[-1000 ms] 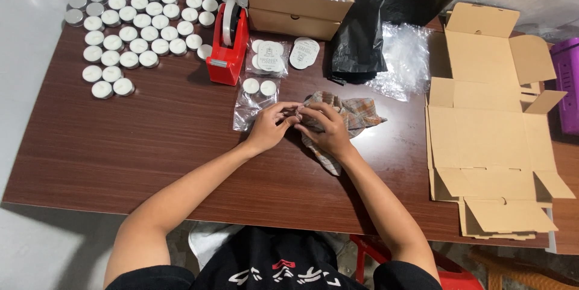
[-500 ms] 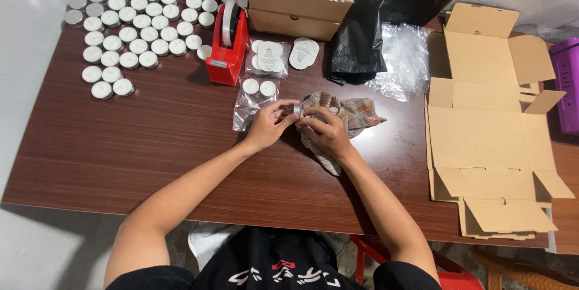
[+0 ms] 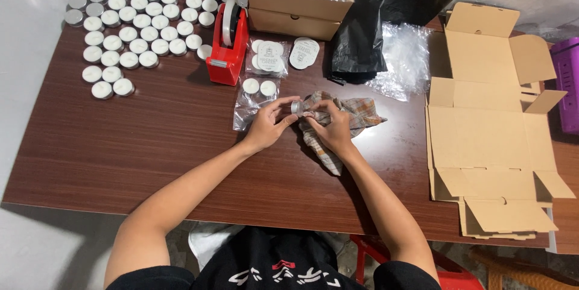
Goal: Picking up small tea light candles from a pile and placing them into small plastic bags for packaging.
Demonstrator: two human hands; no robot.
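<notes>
Head view showed the left hand (image 3: 265,126) pinching a small tin (image 3: 297,107) above the table (image 3: 151,145), the right hand (image 3: 330,126) gripping a checked cloth (image 3: 356,118) against it, many candles (image 3: 129,25) waiting unpacked.

We see brown-grey checked cloth (image 3: 350,118), red plastic tape dispenser (image 3: 226,49), white round tealights (image 3: 129,28), dark brown woodgrain table (image 3: 132,145), tan flat cardboard box (image 3: 491,127), black plastic bag (image 3: 362,37).

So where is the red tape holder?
In the head view, the red tape holder stands on the brown table, left of the middle, between the rows of small white candles and the cardboard box.
</notes>
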